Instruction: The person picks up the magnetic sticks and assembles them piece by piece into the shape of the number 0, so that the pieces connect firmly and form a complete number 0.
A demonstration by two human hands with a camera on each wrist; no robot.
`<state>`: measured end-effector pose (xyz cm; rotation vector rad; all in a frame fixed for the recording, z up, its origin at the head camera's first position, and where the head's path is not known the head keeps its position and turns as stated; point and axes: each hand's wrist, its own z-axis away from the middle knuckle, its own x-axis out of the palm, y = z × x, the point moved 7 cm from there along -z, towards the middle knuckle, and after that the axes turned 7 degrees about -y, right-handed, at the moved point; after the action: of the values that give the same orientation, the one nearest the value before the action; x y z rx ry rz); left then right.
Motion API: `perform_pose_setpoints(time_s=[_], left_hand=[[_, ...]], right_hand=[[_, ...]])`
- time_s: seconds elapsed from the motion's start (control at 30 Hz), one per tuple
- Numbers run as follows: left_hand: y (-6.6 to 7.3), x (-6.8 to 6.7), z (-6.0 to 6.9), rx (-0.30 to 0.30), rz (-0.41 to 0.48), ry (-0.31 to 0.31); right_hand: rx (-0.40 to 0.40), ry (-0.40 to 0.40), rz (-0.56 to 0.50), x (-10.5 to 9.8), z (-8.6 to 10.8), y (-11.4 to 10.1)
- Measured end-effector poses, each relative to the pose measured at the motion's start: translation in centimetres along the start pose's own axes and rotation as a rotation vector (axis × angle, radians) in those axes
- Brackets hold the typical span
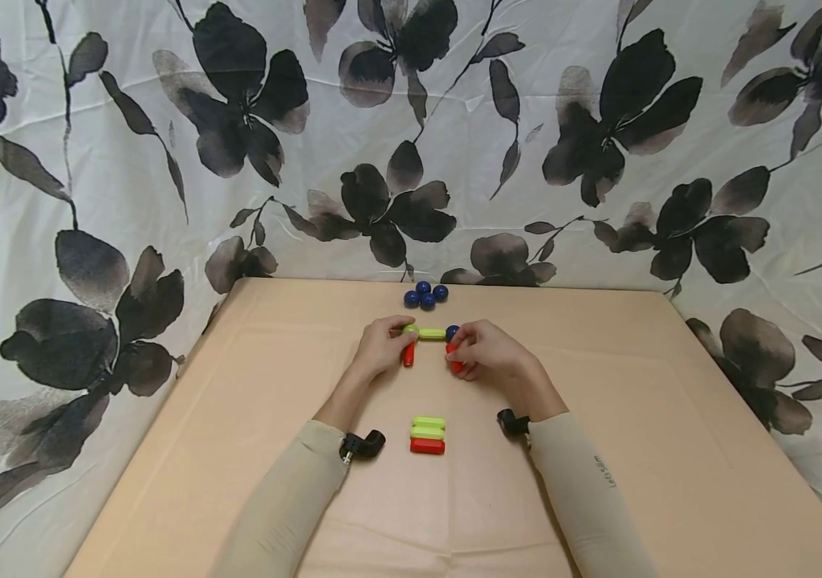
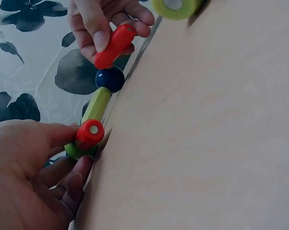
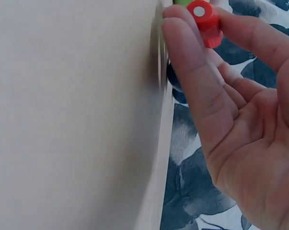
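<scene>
Near the table's far side, my left hand pinches a green ball that joins two magnetic sticks. One is a red stick pointing toward me; the other, a yellow-green stick, runs right to a blue ball. Between thumb and fingers my right hand holds another red stick. In the left wrist view, this second red stick has its lower end right at the blue ball; whether they touch, I cannot tell. A pale disc marks the left red stick's end.
Several blue balls cluster at the table's back edge. Closer to me lie two yellow-green sticks and a red stick, side by side. A floral cloth hangs behind the tan tabletop.
</scene>
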<state>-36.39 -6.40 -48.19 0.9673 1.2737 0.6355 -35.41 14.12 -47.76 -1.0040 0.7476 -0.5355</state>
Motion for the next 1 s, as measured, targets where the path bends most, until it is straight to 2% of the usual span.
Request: perform_pose_setpoints(time_s=[0.13,0.5,1.0], left_hand=[[0.0,0.0,0.0,0.000,-0.002,0.002],[0.1,0.0,0.0,0.007,-0.001,0.004],[-0.2,0.1,-0.2,0.006,-0.003,0.012]], right_hand=[[0.000,0.034,-0.045,-0.6,0.1,0.0],[-0.013,0.077,-0.083,-1.0,0.0,0.5],[0.016,0.084,-0.080,-1.0,-0.2,1.0]])
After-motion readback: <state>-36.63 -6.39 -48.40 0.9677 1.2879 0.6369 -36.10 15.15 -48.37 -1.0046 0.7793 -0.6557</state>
